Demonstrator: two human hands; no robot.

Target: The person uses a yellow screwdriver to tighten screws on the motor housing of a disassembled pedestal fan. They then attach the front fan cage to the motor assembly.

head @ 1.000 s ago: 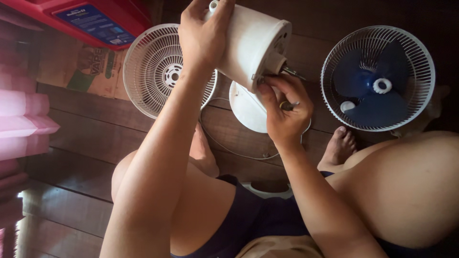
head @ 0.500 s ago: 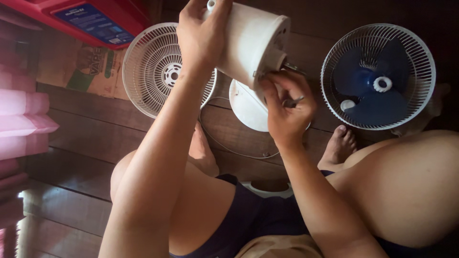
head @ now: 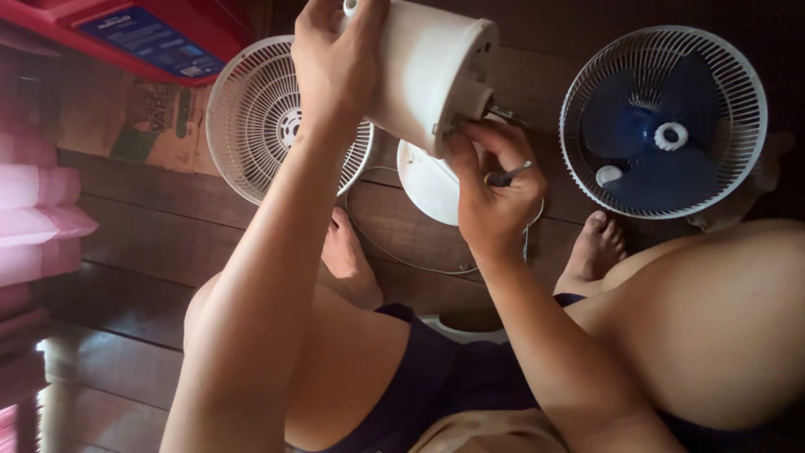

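Far left: pink fabric (head: 38, 210) is lying along the edge, a red box with a blue label (head: 142, 38) is sitting top-left, and a cardboard box (head: 138, 122) is lying flat on the dark wooden floor (head: 168, 243) under it.

Next over: a white fan grille (head: 251, 126) is lying flat on the floor, partly covered by the left forearm.

Left hand (head: 335, 63) is wrapping around the rear of the white fan motor housing (head: 423, 71), fingers curled over it, holding it up off the floor, tilted, with the shaft end pointing right and down.

Under the housing: a round white fan base (head: 428, 180) is sitting on the floor, and a thin white cord (head: 402, 260) is looping past it.

Right hand (head: 495, 197) is sitting at the front lower rim of the housing, thumb and fingertips pressing against the edge just below the metal shaft (head: 503, 113). It's also gripping a small dark tool (head: 507, 174) between the fingers; can't tell what kind.

Right: a second white grille (head: 662, 122) is lying on the floor with a blue three-blade fan blade (head: 650, 134) resting inside it, well apart from the hands.

Person is sitting on the floor, bare feet near the base.
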